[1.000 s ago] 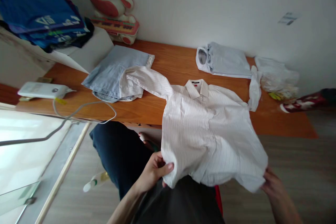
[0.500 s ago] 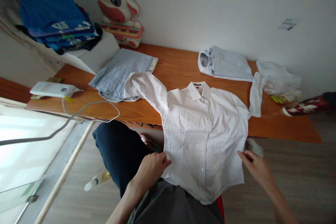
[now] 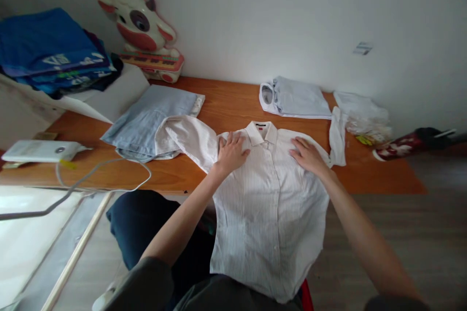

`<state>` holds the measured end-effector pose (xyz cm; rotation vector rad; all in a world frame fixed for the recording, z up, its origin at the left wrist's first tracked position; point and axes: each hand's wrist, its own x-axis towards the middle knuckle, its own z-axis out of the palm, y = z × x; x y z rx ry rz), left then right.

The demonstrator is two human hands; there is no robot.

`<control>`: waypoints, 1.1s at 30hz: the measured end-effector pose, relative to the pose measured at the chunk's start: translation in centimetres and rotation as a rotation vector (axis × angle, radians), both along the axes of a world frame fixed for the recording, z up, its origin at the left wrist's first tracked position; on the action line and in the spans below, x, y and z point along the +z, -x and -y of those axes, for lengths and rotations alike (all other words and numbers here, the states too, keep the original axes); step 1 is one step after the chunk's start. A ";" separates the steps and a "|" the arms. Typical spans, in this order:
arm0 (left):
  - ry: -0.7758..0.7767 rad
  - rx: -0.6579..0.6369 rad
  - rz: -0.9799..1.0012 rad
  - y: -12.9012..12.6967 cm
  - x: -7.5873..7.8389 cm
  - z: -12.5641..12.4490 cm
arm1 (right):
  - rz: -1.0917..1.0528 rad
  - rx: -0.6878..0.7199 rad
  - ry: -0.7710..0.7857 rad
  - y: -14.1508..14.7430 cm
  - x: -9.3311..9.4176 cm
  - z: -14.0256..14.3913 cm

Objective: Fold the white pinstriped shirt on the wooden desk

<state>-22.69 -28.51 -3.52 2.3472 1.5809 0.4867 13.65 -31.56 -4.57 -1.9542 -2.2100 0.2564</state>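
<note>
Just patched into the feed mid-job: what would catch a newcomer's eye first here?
The white striped shirt lies front up, its collar on the wooden table and its hem hanging off the near edge, with the left hand and right hand pressed flat on its shoulders. At the back left stands a cow-shaped toy keyboard beside a stack of blue clothes.

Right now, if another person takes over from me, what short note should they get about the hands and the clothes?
Left hand: open, flat on the white shirt left of the collar.
Right hand: open, flat right of the collar.
Shirt: front up, buttoned, collar on the table, hem hanging over the edge toward the lap; one sleeve lies on the folded blue cloth.
Done: a folded pale shirt by the wall.
Left: sleeves and body unfolded.
</note>
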 end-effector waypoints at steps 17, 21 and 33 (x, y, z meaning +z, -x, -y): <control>-0.185 0.385 0.729 7.7 0.5 8.2 | -0.067 -0.123 -0.244 2.7 1.2 2.0; -0.091 0.583 0.897 12.9 -1.1 10.2 | -0.341 0.237 -0.267 11.0 3.3 2.8; 0.352 0.513 1.710 17.3 1.3 1.8 | -0.254 0.489 -0.075 23.1 -0.9 -0.7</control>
